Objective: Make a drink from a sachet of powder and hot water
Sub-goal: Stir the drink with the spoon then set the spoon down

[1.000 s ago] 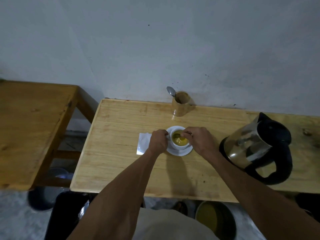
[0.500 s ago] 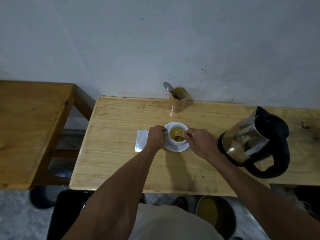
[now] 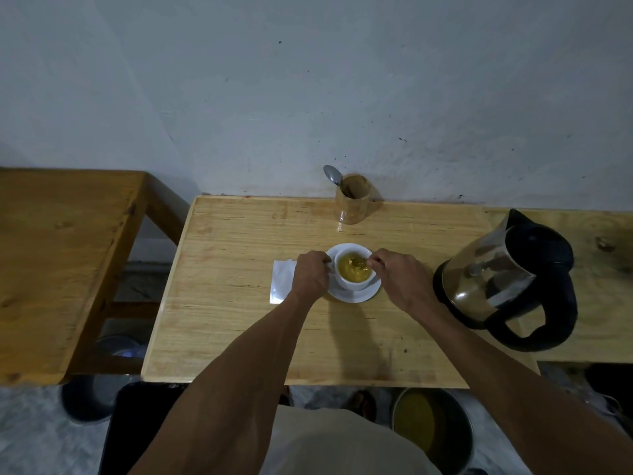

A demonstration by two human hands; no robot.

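Note:
A white cup (image 3: 354,284) filled with yellow liquid stands on a white saucer (image 3: 356,295) in the middle of the wooden table (image 3: 239,320). My left hand (image 3: 310,275) grips the cup's handle on its left side. My right hand (image 3: 399,279) pinches the handle of a spoon (image 3: 363,264) whose bowl sits in the liquid. A white sachet (image 3: 281,281) lies flat on the table just left of my left hand, partly hidden by it. A steel kettle (image 3: 507,279) with a black handle stands at the right.
A wooden holder (image 3: 353,200) with a second spoon (image 3: 333,174) stands at the table's back edge by the wall. Another wooden table (image 3: 58,255) is on the left. Pots (image 3: 431,430) sit on the floor below the front edge.
The spoon has shifted inside the cup while the liquid swirls. Both hands stay at the cup. The head camera has drifted a little.

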